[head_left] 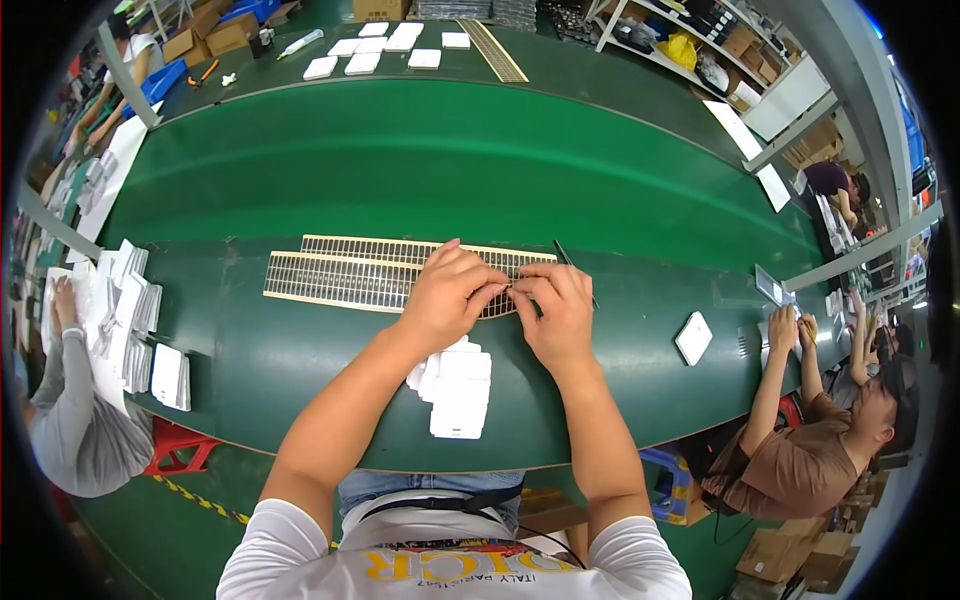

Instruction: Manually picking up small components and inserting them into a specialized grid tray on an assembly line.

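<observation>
Over the right part of two long sheets, my left hand [452,290] and my right hand [557,308] meet with thumbs and fingertips pinched together. Whatever is between the fingertips is too small to make out. The front sheet [340,283] has pale edges and rows of small dark rectangles; a similar back sheet [370,248] lies partly behind it. Just beyond my right hand lies a thin dark tool [562,251], partly hidden by the hand. A loose pile of white flat square pieces [461,395] sits between my forearms.
A green conveyor belt [480,150] runs beyond the work surface. One white square piece [693,338] lies to the right, near a co-worker's hands [790,328]. Stacks of white pieces [135,310] stand at left beside another person [75,400]. More white pieces [365,63] lie across the belt.
</observation>
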A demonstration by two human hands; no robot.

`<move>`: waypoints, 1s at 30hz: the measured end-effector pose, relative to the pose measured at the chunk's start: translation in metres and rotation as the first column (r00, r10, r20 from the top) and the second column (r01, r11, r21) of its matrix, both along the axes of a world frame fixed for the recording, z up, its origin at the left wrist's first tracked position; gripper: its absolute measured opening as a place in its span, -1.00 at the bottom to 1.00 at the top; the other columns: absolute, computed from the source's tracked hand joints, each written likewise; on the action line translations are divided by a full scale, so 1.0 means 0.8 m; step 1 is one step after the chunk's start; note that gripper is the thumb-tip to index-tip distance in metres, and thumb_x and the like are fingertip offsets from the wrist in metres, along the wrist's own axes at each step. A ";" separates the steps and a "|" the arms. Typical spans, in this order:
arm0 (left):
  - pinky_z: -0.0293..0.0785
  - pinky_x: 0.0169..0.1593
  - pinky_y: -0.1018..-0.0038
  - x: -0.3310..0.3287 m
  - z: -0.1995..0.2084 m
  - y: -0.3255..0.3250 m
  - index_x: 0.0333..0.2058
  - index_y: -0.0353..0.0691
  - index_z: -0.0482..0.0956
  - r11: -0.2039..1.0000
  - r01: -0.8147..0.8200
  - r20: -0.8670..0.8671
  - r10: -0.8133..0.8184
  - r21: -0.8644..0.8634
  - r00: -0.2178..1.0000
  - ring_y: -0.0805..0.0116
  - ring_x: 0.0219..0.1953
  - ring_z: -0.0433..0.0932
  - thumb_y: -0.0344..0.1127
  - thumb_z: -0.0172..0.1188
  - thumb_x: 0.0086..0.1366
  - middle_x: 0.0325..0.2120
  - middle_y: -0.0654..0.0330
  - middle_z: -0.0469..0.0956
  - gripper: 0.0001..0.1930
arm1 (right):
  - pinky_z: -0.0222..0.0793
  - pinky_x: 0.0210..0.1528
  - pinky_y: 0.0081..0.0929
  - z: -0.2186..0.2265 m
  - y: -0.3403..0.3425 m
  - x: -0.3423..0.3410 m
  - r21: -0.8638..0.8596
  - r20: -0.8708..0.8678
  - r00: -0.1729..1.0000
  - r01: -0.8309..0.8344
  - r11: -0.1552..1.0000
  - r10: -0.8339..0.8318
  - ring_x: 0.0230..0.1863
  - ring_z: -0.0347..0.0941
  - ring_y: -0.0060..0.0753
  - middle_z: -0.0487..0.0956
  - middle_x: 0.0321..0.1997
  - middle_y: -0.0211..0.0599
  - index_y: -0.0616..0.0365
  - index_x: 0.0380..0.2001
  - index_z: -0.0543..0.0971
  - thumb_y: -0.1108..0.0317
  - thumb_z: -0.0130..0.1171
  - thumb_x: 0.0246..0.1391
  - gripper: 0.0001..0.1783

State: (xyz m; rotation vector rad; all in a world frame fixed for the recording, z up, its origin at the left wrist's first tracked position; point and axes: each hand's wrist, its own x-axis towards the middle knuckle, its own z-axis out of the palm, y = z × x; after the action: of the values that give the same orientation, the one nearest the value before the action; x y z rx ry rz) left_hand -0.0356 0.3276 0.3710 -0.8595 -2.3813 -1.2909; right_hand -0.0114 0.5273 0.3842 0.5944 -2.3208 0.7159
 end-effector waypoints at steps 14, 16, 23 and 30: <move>0.30 0.41 -0.01 0.002 0.000 0.005 -0.20 -0.14 0.75 1.000 -0.019 -0.017 0.019 -0.005 1.000 0.12 -0.08 0.58 -0.37 0.34 0.35 -0.29 0.20 0.63 -0.91 | 0.35 0.03 -0.22 -0.003 -0.002 0.001 0.006 -0.058 0.998 0.007 1.000 -0.007 -0.12 0.56 -0.24 0.67 -0.16 -0.47 0.05 -0.36 0.66 0.48 0.47 -0.05 -0.82; 0.30 0.41 -0.01 0.001 0.001 0.003 -0.21 -0.14 0.75 1.000 -0.016 0.000 0.016 -0.008 1.000 0.12 -0.08 0.58 -0.37 0.34 0.35 -0.31 0.21 0.63 -0.92 | 0.35 0.06 -0.21 -0.001 -0.003 0.002 0.027 -0.077 0.997 -0.001 1.000 0.003 -0.11 0.56 -0.25 0.67 -0.16 -0.46 0.05 -0.36 0.66 0.48 0.46 -0.05 -0.82; 0.29 0.40 0.01 0.003 0.002 0.001 -0.23 -0.14 0.75 1.000 -0.024 0.032 0.024 0.017 0.999 0.13 -0.09 0.57 -0.35 0.33 0.36 -0.31 0.21 0.63 -0.93 | 0.37 0.11 -0.18 0.001 -0.005 0.004 0.046 -0.078 0.997 -0.011 0.999 0.014 -0.10 0.59 -0.23 0.68 -0.15 -0.42 0.07 -0.34 0.64 0.50 0.48 -0.04 -0.79; 0.31 0.37 0.04 0.000 -0.003 -0.002 -0.22 -0.16 0.75 0.999 -0.042 0.068 0.040 0.035 0.997 0.13 -0.08 0.57 -0.30 0.33 0.38 -0.31 0.20 0.66 -0.90 | 0.36 0.27 -0.09 0.002 0.008 0.013 -0.073 0.051 0.997 -0.058 0.996 0.062 0.08 0.57 -0.14 0.67 0.01 -0.35 0.09 -0.28 0.63 0.50 0.41 0.08 -0.84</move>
State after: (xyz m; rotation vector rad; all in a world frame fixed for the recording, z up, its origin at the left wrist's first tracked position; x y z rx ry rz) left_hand -0.0359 0.3263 0.3688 -0.7642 -2.4061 -1.3633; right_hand -0.0014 0.5335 0.3859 0.6215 -2.3236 0.8489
